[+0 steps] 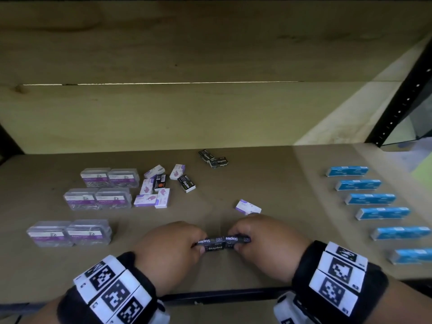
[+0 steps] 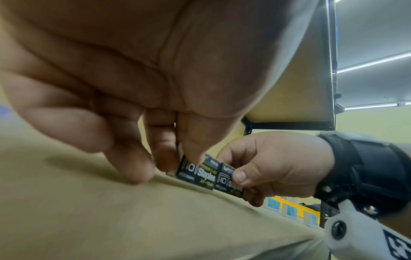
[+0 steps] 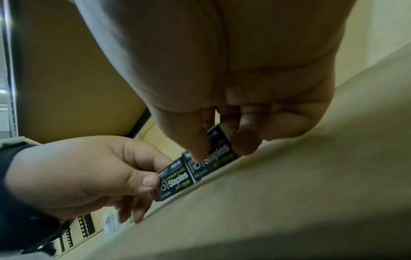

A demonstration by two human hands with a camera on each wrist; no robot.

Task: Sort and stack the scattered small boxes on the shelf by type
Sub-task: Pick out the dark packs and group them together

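**Q:** Where are the boxes being worked on?

**A:** Two black staples boxes are held end to end, touching, at the near centre of the shelf (image 1: 280, 183). The left black box (image 1: 210, 244) is pinched between thumb and fingers of the left hand (image 1: 170, 244). The right black box (image 1: 236, 240) is gripped the same way by the right hand (image 1: 268, 239). In the wrist views both appear to be resting on the board.

**Q:** What is judged done?

**A:** The blue boxes (image 1: 370, 199) are laid in a row down the right side, well apart from the rest. The clear boxes (image 1: 97, 198) are set in three pairs on the left. Both types are taken as sorted.

**Q:** What is left?

**A:** A far pair of black boxes (image 1: 213, 159) and a single black box (image 1: 186, 183) are not yet gathered. The white-and-purple boxes (image 1: 152, 190) lie scattered left of centre. One stray white-and-purple box (image 1: 247, 206) lies just beyond the right hand. A dark box with an orange mark (image 1: 160, 181) among them cannot be typed. The task is judged roughly half complete.
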